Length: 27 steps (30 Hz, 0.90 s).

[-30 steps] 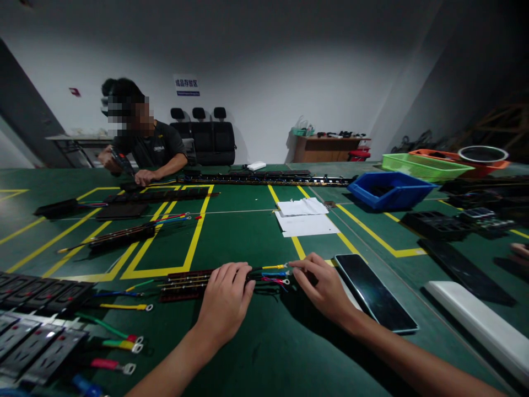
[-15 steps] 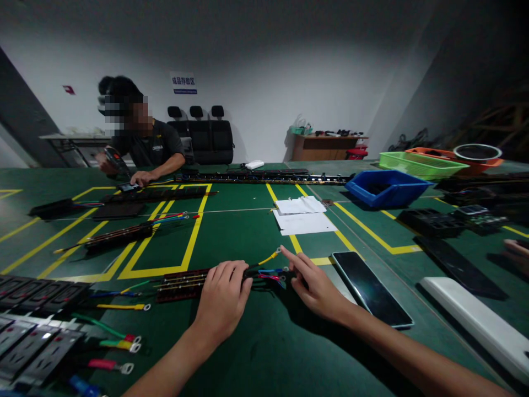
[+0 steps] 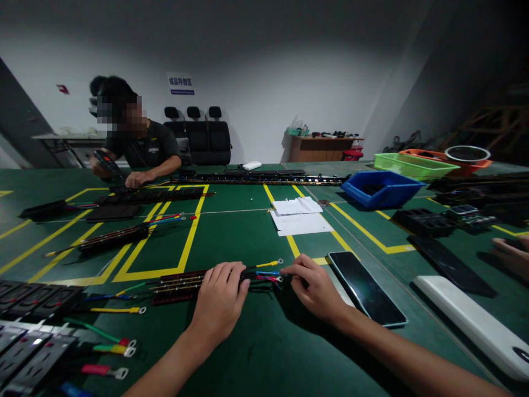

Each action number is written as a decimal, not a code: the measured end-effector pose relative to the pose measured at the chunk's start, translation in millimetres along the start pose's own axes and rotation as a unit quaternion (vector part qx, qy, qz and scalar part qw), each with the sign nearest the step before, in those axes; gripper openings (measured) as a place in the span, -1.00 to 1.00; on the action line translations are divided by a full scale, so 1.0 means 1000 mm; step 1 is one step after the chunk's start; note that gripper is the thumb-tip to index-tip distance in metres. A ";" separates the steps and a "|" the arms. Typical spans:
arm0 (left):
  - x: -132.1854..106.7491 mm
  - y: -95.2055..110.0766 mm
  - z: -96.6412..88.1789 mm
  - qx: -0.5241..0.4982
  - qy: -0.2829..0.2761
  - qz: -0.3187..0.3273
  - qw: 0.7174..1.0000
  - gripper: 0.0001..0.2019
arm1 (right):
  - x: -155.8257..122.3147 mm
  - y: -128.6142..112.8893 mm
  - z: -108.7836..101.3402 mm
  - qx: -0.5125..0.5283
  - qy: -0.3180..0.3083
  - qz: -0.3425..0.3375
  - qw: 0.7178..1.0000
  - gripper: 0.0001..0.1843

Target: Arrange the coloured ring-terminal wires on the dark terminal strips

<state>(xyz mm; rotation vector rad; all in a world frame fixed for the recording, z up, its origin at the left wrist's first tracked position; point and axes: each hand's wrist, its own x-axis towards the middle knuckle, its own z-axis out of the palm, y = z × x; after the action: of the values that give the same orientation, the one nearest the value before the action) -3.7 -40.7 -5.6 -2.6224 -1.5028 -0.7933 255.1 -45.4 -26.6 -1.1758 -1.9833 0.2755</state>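
Note:
A dark strip with metal bars (image 3: 177, 285) lies on the green table in front of me, coloured wires running from its right end. My left hand (image 3: 223, 292) is closed over that end, fingers across the top and thumb on the near side. To the right, a yellow wire (image 3: 266, 264) ends in a ring terminal. Below it are a blue wire (image 3: 266, 273) and a red wire (image 3: 271, 279). My right hand (image 3: 316, 284) has its index fingertip at the blue wire's end. Its thumb is apart from the index finger, the other fingers curled, with nothing seen gripped.
A phone (image 3: 367, 288) and a long white case (image 3: 471, 325) lie right. Socket strips (image 3: 35, 353) with ring-ended wires stand left. Papers (image 3: 301, 216) and a blue bin (image 3: 382, 190) are farther back. A co-worker (image 3: 142, 146) holds a tool across the table; another person's hand (image 3: 512, 253) shows right.
My right index finger has moved down from the yellow wire's terminal to the blue wire's end and bent more. My left hand stays on the strip. The view has shifted slightly.

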 end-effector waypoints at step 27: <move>-0.001 -0.001 0.001 -0.001 -0.009 0.000 1.000 -0.71 | -0.003 0.000 0.001 -0.007 -0.044 -0.130 0.991 -0.62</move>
<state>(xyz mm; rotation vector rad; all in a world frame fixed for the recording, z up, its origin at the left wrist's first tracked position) -4.8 -40.5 -7.1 -2.6383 -1.5063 -0.7719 255.6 -47.7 -29.1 -0.9130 -2.1913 0.1822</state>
